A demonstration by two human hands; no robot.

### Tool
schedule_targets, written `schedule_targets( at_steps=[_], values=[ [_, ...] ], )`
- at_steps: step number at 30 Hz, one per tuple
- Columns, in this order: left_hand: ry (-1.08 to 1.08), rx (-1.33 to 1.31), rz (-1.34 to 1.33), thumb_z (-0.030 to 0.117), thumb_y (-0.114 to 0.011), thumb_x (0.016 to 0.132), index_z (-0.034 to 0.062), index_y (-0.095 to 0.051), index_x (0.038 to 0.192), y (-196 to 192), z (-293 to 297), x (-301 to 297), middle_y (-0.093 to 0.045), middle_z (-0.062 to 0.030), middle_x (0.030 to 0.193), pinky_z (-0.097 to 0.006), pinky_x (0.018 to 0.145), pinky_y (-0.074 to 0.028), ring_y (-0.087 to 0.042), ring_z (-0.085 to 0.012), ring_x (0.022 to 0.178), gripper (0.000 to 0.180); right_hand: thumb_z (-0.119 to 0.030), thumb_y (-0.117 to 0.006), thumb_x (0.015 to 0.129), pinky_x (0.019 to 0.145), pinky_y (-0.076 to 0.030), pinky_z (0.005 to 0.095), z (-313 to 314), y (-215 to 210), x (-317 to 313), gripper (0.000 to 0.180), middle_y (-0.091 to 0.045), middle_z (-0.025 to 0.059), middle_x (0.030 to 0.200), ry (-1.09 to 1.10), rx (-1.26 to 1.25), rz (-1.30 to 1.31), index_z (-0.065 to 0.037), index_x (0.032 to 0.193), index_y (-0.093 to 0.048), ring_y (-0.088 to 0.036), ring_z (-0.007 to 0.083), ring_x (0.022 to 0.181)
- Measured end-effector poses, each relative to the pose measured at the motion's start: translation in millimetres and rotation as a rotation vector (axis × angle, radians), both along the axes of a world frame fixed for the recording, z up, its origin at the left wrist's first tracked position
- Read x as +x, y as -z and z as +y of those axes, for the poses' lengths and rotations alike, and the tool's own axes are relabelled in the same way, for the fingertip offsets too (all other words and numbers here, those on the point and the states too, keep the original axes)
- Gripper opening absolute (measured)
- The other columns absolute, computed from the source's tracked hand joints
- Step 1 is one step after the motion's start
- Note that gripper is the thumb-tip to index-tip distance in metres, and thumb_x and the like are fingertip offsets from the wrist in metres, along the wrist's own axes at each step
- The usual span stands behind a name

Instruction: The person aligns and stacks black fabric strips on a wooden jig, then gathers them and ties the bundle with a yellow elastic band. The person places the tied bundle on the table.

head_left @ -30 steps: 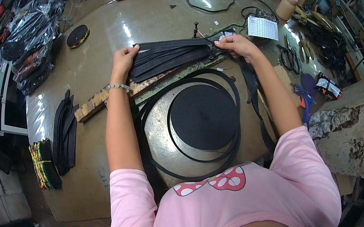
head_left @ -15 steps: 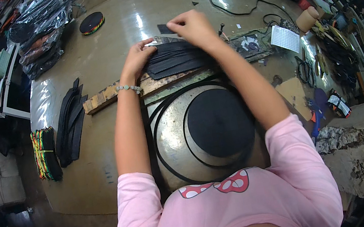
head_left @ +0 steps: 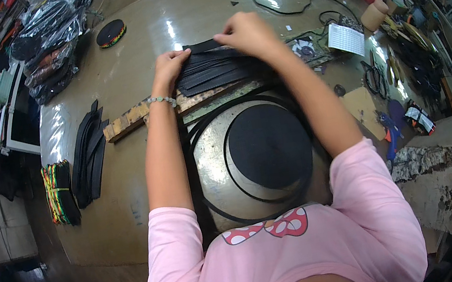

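Note:
A fanned stack of black strips (head_left: 214, 72) lies along a worn wooden bar (head_left: 130, 122) at mid-table. At its far edge a single black strip (head_left: 203, 45) stretches between my hands. The fingertips of my left hand (head_left: 168, 70) press together on the left end of this strip. My right hand (head_left: 249, 34), slightly blurred, pinches it farther right, above the stack. Closer to me lies a large flat coil of black strap (head_left: 270, 147), with loose loops around it.
At the left lie more black strips (head_left: 88, 155) and a banded bundle with multicoloured edges (head_left: 60, 194). A small round coil (head_left: 111, 33) and plastic-wrapped goods (head_left: 55, 32) sit at far left. To the right are a white paper (head_left: 346, 40), scissors (head_left: 374, 80) and a blue glue gun (head_left: 392, 134).
The black strip now runs straight along the stack's far edge between both hands; before, only a short dark end showed by my right hand. My left fingers have closed on it.

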State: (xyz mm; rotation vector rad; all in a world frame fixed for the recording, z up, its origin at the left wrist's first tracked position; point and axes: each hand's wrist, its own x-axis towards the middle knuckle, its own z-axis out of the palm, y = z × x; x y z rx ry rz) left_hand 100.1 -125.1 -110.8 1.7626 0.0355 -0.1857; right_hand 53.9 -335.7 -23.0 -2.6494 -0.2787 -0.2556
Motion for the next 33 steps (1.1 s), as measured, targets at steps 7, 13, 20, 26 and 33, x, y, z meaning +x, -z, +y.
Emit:
schedule_targets(
  at_steps=[7,13,20,26,33],
  values=[
    [0.012,-0.009,0.019,0.02,-0.066,0.079,-0.0008,-0.063,0.083,0.8,0.5,2.0,-0.062,-0.0045,0.073,-0.023,0.058,-0.044,-0.055,-0.0107,0.062,0.022,-0.041,-0.07,0.073,0.049,-0.038,0.0278,-133.5,1.5,-43.4,0.036,-0.057,-0.0006,0.06,0.161,0.43,0.367,-0.005,0.078,-0.068,-0.046,0.011,0.051],
    [0.011,0.029,0.032,0.021,-0.065,0.079,-0.0009,-0.064,0.083,-1.8,0.4,1.9,-0.062,-0.0042,0.073,-0.023,0.058,-0.044,-0.055,-0.0106,0.061,0.023,-0.041,-0.069,0.074,0.047,-0.033,0.0254,-147.0,67.1,-49.9,0.034,-0.055,-0.0032,0.06,0.231,0.669,0.561,-0.008,0.074,-0.066,-0.044,0.0102,0.049],
    [0.011,0.11,-0.039,0.021,-0.065,0.079,-0.0029,-0.062,0.089,0.8,-0.9,1.1,-0.061,-0.003,0.073,-0.022,0.057,-0.042,-0.053,-0.0091,0.061,0.025,-0.033,-0.066,0.075,0.053,-0.042,0.032,-146.2,51.0,-52.5,0.033,-0.059,0.0089,0.061,0.207,0.216,0.275,0.0,0.076,-0.063,-0.053,0.0196,0.053],
    [0.053,-0.06,-0.055,0.017,-0.062,0.079,-0.0054,-0.061,0.097,-8.3,2.0,-10.7,-0.061,-0.0065,0.085,-0.021,0.063,-0.043,-0.054,-0.0105,0.07,0.029,-0.029,-0.061,0.079,0.068,-0.048,0.0348,-67.0,-4.8,-37.1,0.029,-0.064,0.0172,0.078,0.005,0.336,-0.128,-0.001,0.085,-0.065,-0.063,0.029,0.074],
    [0.157,0.006,-0.015,0.015,-0.054,0.083,-0.0021,-0.062,0.099,-10.6,9.5,-10.3,-0.06,-0.0034,0.088,-0.022,0.071,-0.042,-0.053,-0.0101,0.078,0.024,-0.024,-0.061,0.078,0.073,-0.049,0.0386,50.2,32.7,29.2,0.021,-0.065,0.0169,0.086,0.029,0.181,0.092,-0.009,0.089,-0.069,-0.063,0.0314,0.08]
  ],
)
